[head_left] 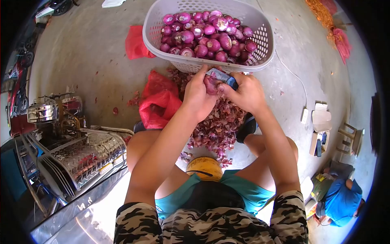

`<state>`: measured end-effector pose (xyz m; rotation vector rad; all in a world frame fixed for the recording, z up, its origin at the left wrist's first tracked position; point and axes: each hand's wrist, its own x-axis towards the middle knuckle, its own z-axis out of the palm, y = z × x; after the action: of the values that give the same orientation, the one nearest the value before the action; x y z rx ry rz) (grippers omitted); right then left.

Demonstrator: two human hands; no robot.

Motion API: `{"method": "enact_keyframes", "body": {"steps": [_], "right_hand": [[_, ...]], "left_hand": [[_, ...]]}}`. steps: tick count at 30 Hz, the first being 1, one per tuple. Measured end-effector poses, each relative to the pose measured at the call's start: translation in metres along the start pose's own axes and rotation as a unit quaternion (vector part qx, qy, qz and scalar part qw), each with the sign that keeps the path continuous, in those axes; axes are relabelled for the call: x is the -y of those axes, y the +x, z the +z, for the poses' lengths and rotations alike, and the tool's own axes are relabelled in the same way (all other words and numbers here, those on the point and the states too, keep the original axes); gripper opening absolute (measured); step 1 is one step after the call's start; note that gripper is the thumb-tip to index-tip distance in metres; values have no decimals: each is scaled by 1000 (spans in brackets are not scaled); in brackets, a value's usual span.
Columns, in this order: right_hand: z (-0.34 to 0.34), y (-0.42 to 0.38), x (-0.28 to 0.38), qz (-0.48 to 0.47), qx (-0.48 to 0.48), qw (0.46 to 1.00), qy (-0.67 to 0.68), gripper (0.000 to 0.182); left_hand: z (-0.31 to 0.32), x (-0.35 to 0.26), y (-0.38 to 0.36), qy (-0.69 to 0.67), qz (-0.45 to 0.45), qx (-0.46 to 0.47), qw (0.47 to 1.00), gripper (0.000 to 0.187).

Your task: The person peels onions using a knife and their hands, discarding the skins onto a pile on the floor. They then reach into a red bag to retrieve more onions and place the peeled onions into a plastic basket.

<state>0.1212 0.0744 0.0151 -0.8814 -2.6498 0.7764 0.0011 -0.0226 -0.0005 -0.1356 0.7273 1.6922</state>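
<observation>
My left hand [198, 94] is closed around a red onion [211, 85], just in front of the basket's near rim. In my right hand [248, 92] is a small knife [222, 76] with a broad grey blade and a dark blue handle. Its blade lies over the top of the onion, and my right thumb presses at the onion's side. Below both hands, a heap of dry onion skins [217, 126] spreads over the floor between my legs. Beyond them stands a grey plastic basket [148, 30] full of peeled, shiny purple onions [201, 51].
A red mesh bag [159, 103] lies left of the skins, another red bag [136, 42] beside the basket. A yellow container [204, 167] sits between my knees. Chromed metal machinery [93, 152] stands at left. A white cord with a power strip [304, 116] and a person in blue [343, 201] are at right.
</observation>
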Motion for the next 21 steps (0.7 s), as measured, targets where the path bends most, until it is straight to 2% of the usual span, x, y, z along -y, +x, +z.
{"method": "enact_keyframes", "body": {"steps": [2, 5, 8, 14, 17, 20, 21], "right_hand": [[-2, 0, -1, 14, 14, 1000, 6, 52], [0, -5, 3, 14, 29, 998, -45, 43], [11, -7, 0, -7, -1, 999, -32, 52], [23, -8, -2, 30, 21, 997, 65, 52], [30, -9, -2, 54, 31, 989, 135, 51], [31, -9, -3, 52, 28, 983, 176, 51], [28, -8, -3, 44, 41, 986, 153, 51]], "left_hand": [[0, 2, 0, -2, -4, -5, 1000, 28], [-1, 2, 2, 24, 15, -21, 999, 28], [-1, 2, 0, 31, 22, -35, 999, 28], [-5, 8, 3, 10, 72, -28, 997, 30], [3, 12, 1, -5, 135, -35, 990, 33], [7, 13, 2, -12, 152, -46, 987, 34], [6, 10, 3, 15, 118, -37, 992, 34]]}}
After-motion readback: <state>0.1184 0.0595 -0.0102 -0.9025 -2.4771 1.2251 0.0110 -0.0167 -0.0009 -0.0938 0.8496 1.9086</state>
